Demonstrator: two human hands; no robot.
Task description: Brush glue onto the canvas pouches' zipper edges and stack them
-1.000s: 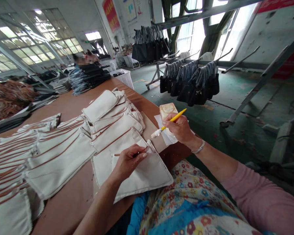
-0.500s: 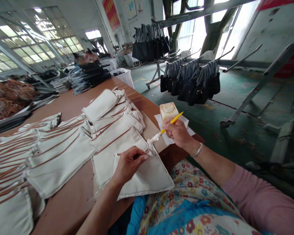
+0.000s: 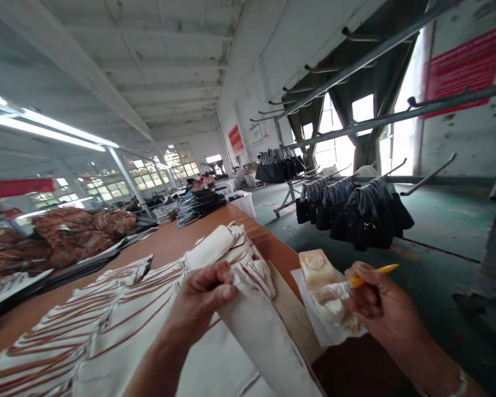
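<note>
My left hand [image 3: 204, 300] pinches the upper edge of a white bag panel [image 3: 262, 328], which is lifted and slopes down towards me. In my right hand [image 3: 382, 303] is a brush with a yellow handle [image 3: 374, 275], gripped between thumb and fingers. White paste coats the brush's bristles, which touch or hover just over white paste [image 3: 334, 310] beside a pale squarish tub [image 3: 316, 267]. Under the tub and paste lies a white sheet [image 3: 310, 306]. Left of the panel, many overlapping white pieces with brown edging [image 3: 124, 320] are spread in rows.
A brown table [image 3: 165, 242] runs away from me. Brown bundles [image 3: 82, 231] and stacked dark pieces [image 3: 204, 204] lie farther back. Past the table's right edge, black bags [image 3: 364, 218] hang from a metal rack [image 3: 397, 117]. A white bin [image 3: 243, 204] stands beyond the table.
My view has tilted up. The brush has gone from the panel's edge to the paste by the tub. My left hand has raised the panel's edge, which lay flat before.
</note>
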